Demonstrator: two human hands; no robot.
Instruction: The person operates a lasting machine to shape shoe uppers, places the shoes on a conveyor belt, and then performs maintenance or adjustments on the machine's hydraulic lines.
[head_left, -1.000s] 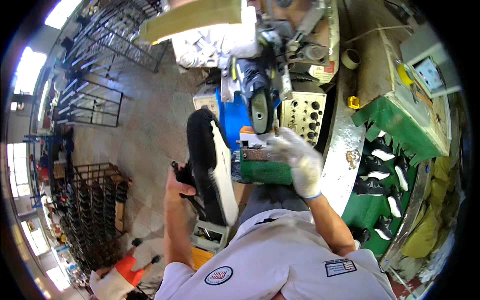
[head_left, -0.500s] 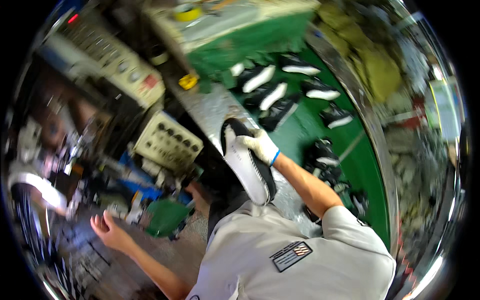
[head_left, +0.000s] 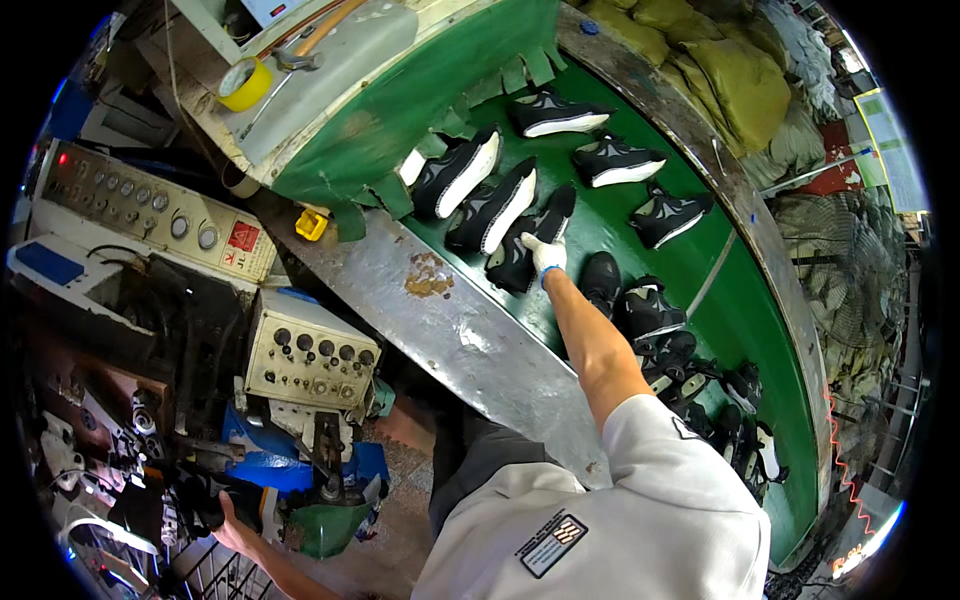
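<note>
My right hand (head_left: 545, 255), in a white glove with a blue cuff, is closed on a black shoe (head_left: 520, 262) lying on the green belt (head_left: 640, 245). Beside it on the left lie two more black shoes with white soles, the nearer shoe (head_left: 495, 208) and the farther shoe (head_left: 458, 175). My bare left hand (head_left: 230, 530) is low at the left, against a dark object (head_left: 198, 497) among the machine parts. Its thumb points up; its other fingers are mostly hidden, and I cannot make out the dark object.
Further black shoes (head_left: 620, 160) and a pile of them (head_left: 690, 375) are on the belt. A metal ledge (head_left: 450, 330) runs along its near side. At the left stand control panels (head_left: 312, 350). Yellow tape (head_left: 245, 84) and a hammer (head_left: 300, 60) lie on the bench.
My right hand has moved away from my body onto the belt; the white-soled shoe it held upright is no longer in it. My left hand has gone lower, toward the machine. My view has shifted.
</note>
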